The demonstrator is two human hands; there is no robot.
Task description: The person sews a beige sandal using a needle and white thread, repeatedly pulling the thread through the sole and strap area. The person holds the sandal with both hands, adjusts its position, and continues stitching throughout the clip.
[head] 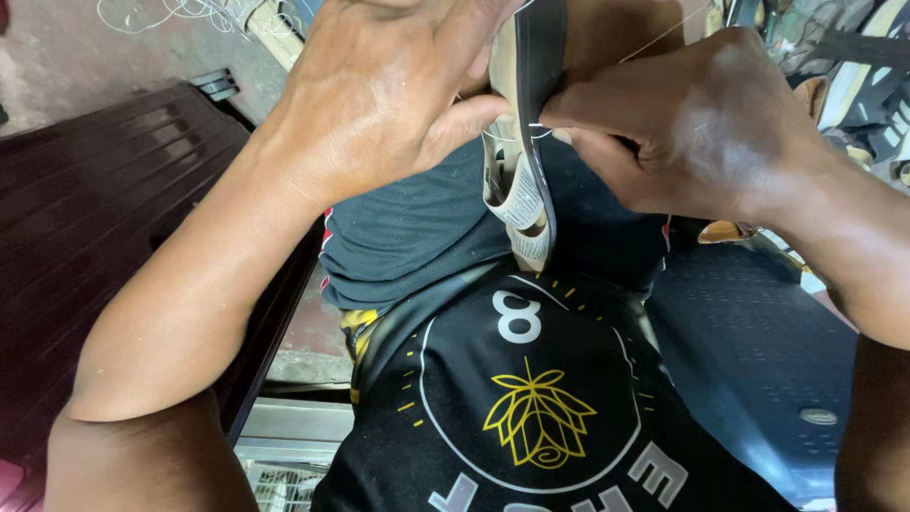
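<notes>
I look down over my chest and lap. My left hand (389,95) grips a sandal (531,114) held on edge above my lap, thumb pressed to its side. The sandal has a dark sole edge and a pale strap with printed paper-like lining hanging down. My right hand (692,133) pinches the sole edge from the right, fingers curled tight. A thin pale thread (664,36) runs up and right from the sandal. Whether a needle is between the right fingers is hidden.
A dark maroon plastic bench (104,209) lies to the left. A dark blue plastic seat (758,341) is at right. Loose white thread (180,13) lies on the concrete floor at top left. Other footwear (853,76) is piled at top right.
</notes>
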